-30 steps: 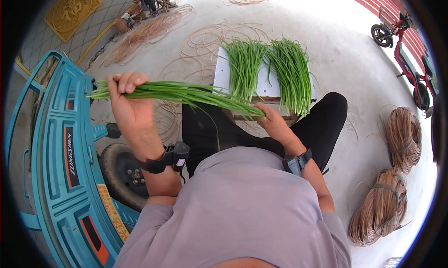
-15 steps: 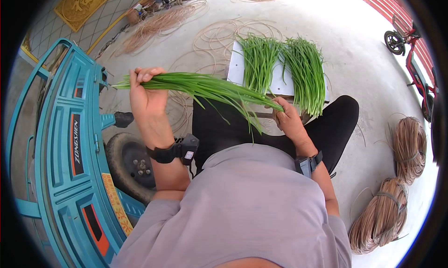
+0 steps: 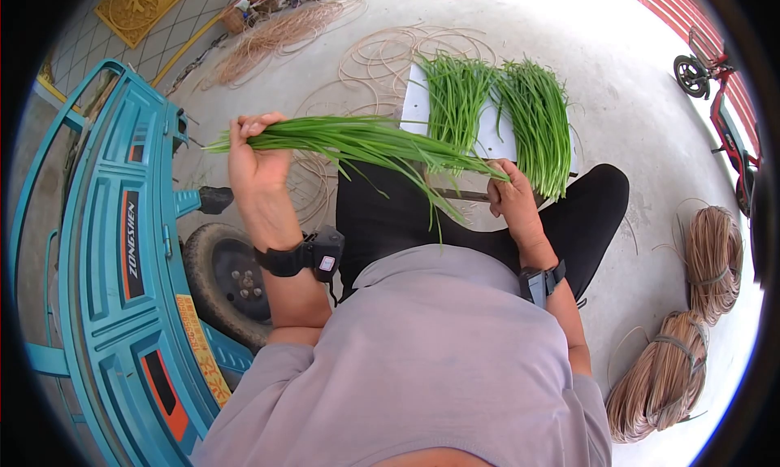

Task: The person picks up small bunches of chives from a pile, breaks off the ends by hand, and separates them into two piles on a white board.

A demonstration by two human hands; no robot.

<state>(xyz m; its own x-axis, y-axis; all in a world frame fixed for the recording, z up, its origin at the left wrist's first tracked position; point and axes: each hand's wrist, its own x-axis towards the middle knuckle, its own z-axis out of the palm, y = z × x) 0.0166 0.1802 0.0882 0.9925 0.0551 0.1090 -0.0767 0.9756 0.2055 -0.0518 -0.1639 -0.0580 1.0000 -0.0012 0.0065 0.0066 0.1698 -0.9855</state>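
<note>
The left hand (image 3: 258, 160) curls its fingers round the bundle of chives (image 3: 349, 138) near its pale stem end; the right hand (image 3: 515, 199) pinches the leaf tips. Compared with a second ago, more leaves droop loose underneath, leaving the bundle less even. It stretches in midair above the black trousers (image 3: 589, 215), before the white board (image 3: 415, 105) bearing two chive piles (image 3: 536, 125).

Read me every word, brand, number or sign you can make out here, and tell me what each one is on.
"ZONGSHEN": on the teal vehicle.
"福": on the gold plaque.
Yellow strip on the vehicle: red print, too blurred to read.
White label on the left-wrist device: too small to read.
</note>
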